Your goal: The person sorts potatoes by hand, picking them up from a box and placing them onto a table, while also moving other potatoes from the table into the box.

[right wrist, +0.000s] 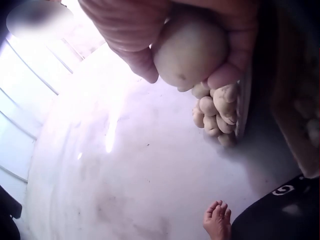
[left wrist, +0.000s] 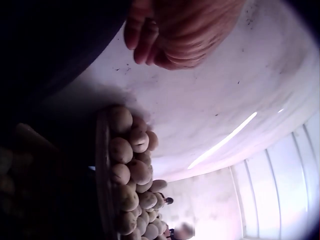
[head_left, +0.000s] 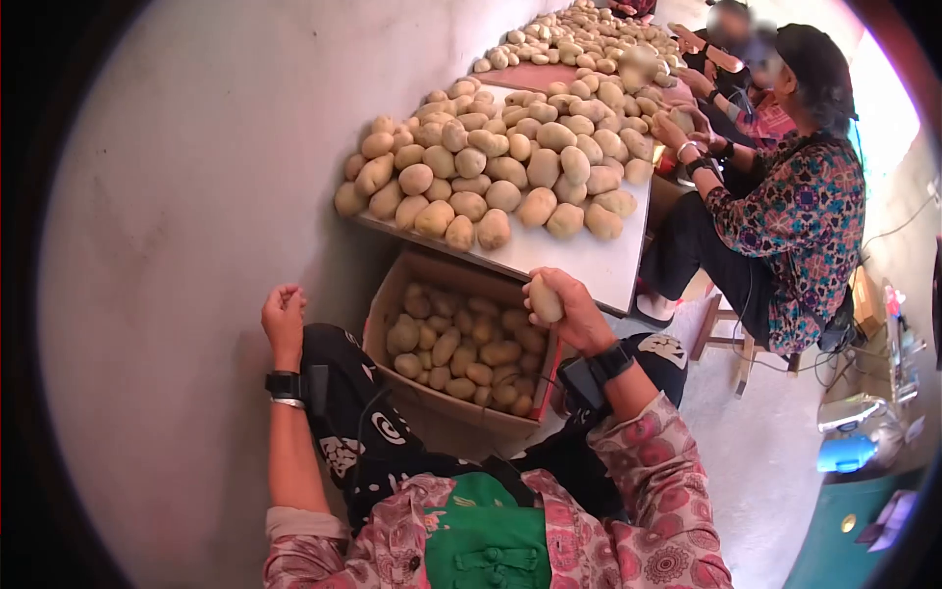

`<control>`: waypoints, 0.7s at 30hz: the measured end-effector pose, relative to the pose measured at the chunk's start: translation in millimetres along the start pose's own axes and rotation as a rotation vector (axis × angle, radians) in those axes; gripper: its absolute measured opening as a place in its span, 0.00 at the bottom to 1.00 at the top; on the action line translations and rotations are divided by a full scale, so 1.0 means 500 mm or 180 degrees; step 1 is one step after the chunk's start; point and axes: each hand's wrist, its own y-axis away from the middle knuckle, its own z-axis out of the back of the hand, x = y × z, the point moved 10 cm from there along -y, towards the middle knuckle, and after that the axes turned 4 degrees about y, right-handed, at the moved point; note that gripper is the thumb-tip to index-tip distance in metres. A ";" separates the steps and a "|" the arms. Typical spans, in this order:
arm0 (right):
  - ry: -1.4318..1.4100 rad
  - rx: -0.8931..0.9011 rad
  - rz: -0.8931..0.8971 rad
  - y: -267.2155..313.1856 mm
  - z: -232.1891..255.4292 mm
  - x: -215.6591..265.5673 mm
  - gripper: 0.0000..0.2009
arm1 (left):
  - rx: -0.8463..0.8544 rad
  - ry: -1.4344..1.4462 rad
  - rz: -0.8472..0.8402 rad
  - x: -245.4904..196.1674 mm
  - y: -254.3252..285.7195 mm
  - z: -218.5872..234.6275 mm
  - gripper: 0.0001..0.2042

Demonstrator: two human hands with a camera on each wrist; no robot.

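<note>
My right hand [head_left: 577,316] grips a single pale potato [head_left: 546,298] near the table's front corner, above the right side of a cardboard box. In the right wrist view, thumb and fingers wrap both sides of this potato [right wrist: 190,52], leaving its lower end showing. My left hand [head_left: 285,316] is raised beside the wall at the left, fingers loosely curled with nothing in them. Between my knees stands the open box [head_left: 446,408], holding many potatoes [head_left: 446,346]. Behind it, a large heap of potatoes [head_left: 471,177] covers much of the white table [head_left: 628,260].
A pale wall [head_left: 196,196] runs close along the left. At the table's right side a person in a patterned shirt [head_left: 785,226] sits on a wooden stool [head_left: 731,339], hands around a potato. More people and potatoes are farther back. Cables and a blue object [head_left: 846,454] lie at right.
</note>
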 end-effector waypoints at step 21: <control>0.3595 -0.0227 0.1854 -0.073 -0.084 -0.016 0.17 | 0.0324 0.0109 -0.0339 -0.049 -0.001 -0.060 0.05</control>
